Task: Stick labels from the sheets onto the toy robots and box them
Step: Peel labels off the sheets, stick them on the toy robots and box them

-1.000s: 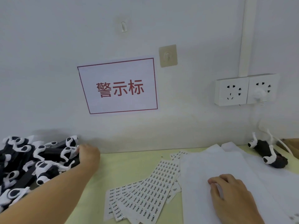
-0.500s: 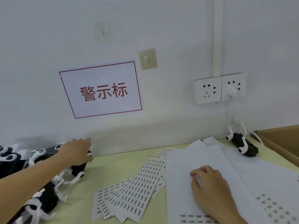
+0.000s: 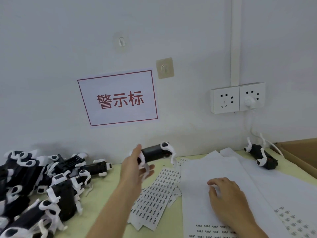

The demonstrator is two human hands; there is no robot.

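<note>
**Toy in the left hand, labels under the right**

The left hand [image 3: 137,167] grips a black-and-white plastic toy robot [image 3: 157,152] by one end; its long axis runs rightward, toward the white label sheets [image 3: 214,170]. On those sheets, right of the toy, the right hand [image 3: 224,194] rests loosely curled, holding nothing, so it is nearer the labels.

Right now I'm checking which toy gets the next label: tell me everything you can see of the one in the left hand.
The toy robot has a black, plastic-looking body with white limbs and a white joint with a dark centre. It lies roughly level above the table, near the wall. The left hand grips its left end, fingers curled round it. Nothing else touches it.
</note>
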